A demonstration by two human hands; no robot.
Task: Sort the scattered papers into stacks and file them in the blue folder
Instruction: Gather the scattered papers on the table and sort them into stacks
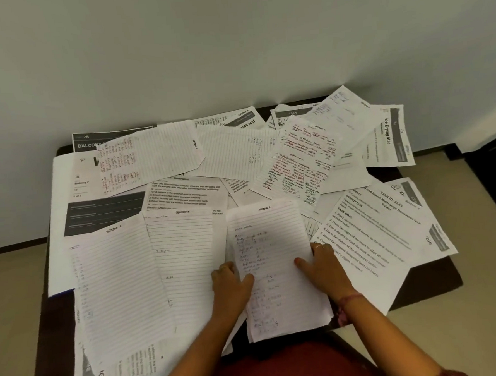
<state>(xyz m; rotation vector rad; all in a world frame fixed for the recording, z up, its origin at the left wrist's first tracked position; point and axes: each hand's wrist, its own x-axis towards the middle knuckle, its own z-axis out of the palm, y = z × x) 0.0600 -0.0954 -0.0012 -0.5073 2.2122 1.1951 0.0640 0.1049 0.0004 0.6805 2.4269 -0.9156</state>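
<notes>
Both hands grip one handwritten lined sheet (271,262) headed "Section 1", which lies near the front edge of the dark table (432,281). The left hand (232,284) holds the sheet's left edge, thumb on top and fingers curled under; the right hand (325,266) holds the right edge the same way, thumb on the page. The hands are apart, the sheet's width between them. The sheet appears to top a thin stack; how many lie under it cannot be told. Just left of the left hand lie two more lined sheets (184,264), side by side and overlapping. Just right of the right hand, partly under it, is a printed task sheet (380,238), tilted. Beyond the hands, toward the wall (232,43), loose papers overlap across the table: a sheet with red and green handwriting (300,164), other lined pages (152,156), and printed pages with dark headers (106,214). No blue folder can be made out. A red thread band (351,299) circles the right wrist.
</notes>
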